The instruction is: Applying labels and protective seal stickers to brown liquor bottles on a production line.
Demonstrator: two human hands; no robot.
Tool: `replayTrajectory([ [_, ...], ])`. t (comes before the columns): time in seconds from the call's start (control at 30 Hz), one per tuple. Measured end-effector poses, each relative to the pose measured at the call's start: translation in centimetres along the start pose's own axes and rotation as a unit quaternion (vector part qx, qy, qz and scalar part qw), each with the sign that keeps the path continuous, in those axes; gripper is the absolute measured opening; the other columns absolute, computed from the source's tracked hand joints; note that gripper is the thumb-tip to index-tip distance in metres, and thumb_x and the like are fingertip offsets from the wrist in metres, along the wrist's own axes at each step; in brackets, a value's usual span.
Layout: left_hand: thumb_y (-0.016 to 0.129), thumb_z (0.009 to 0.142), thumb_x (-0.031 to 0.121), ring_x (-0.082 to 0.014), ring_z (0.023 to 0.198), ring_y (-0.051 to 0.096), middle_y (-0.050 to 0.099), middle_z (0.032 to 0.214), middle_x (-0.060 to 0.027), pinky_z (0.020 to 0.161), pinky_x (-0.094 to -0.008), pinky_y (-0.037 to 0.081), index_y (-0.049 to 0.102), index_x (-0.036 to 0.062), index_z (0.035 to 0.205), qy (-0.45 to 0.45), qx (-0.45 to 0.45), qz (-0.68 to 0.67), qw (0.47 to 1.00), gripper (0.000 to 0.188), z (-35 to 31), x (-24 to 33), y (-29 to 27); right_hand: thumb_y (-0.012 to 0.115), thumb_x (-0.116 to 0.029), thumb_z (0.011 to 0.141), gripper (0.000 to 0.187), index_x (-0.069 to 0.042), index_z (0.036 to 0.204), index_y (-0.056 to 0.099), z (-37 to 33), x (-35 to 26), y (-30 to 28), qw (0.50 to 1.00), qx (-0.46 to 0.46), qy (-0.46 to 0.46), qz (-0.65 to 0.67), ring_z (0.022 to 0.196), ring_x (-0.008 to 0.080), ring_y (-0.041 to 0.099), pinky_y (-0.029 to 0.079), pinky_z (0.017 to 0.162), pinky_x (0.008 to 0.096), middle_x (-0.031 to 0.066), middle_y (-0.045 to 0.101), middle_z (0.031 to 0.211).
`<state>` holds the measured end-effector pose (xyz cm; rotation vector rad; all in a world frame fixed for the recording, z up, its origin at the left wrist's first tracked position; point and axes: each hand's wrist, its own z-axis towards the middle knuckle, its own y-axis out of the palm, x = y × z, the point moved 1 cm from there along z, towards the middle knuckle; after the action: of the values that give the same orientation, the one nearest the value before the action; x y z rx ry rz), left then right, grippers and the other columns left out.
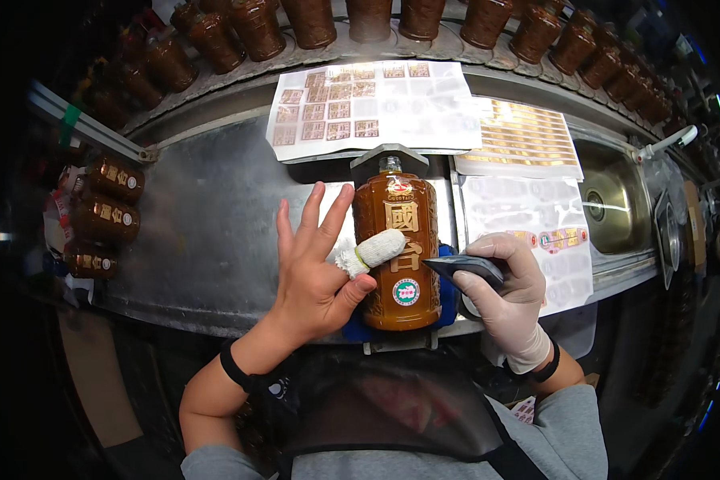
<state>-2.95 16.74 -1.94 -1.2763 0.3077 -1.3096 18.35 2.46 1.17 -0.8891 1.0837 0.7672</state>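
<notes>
A brown bottle [380, 310] with raised gold characters and a round green-and-white sticker [406, 292] lies on its back, neck away from me, in a blue-padded holder [448, 296]. My left hand [312, 280] is open with fingers spread. Its index finger wears a white cloth finger cover [381, 248] and rests on or just over the bottle's front. My right hand [516, 292], in a pale thin glove, grips a dark, flat tool with a pointed tip [474, 268]. The tip is at the bottle's right edge, beside the lower gold character; contact is unclear.
Sheets of gold stickers [368, 112] lie beyond the bottle. On the right are a gold-striped sheet [528, 136], a sheet with pink labels [564, 240] and a sink [612, 196]. Brown bottles [310, 22] line a curved conveyor [340, 54]; several more bottles [108, 216] lie at the left.
</notes>
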Motion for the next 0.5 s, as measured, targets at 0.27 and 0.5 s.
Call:
replayTrajectory([
  [0.27, 0.044, 0.1, 0.052, -0.0419, 0.147, 0.025, 0.033, 0.159, -0.017, 0.115, -0.0633, 0.004, 0.075, 0.0171, 0.116, 0.034, 0.0, 0.041, 0.999, 0.049, 3.7, -0.4, -0.2, 0.073, 0.0, 0.081, 0.025, -0.001, 0.105, 0.065, 1.6, -1.0, 1.0, 0.997, -0.059, -0.022, -0.048, 0.084, 0.0198, 0.067, 0.052, 0.074, 0.0295, 0.0111, 0.067, 0.094],
  [0.5, 0.041, 0.101, 0.053, -0.0423, 0.147, 0.025, 0.032, 0.159, -0.0171, 0.116, -0.0618, 0.005, 0.073, 0.0147, 0.118, 0.009, 0.006, -0.029, 1.0, 0.053, 3.6, -1.2, 0.5, 0.072, -0.004, 0.084, 0.023, -0.001, 0.105, 0.065, 2.2, -1.6, 1.2, 0.996, -0.071, 0.044, -0.022, 0.086, 0.0197, 0.068, 0.053, 0.076, 0.0294, 0.0112, 0.068, 0.095],
])
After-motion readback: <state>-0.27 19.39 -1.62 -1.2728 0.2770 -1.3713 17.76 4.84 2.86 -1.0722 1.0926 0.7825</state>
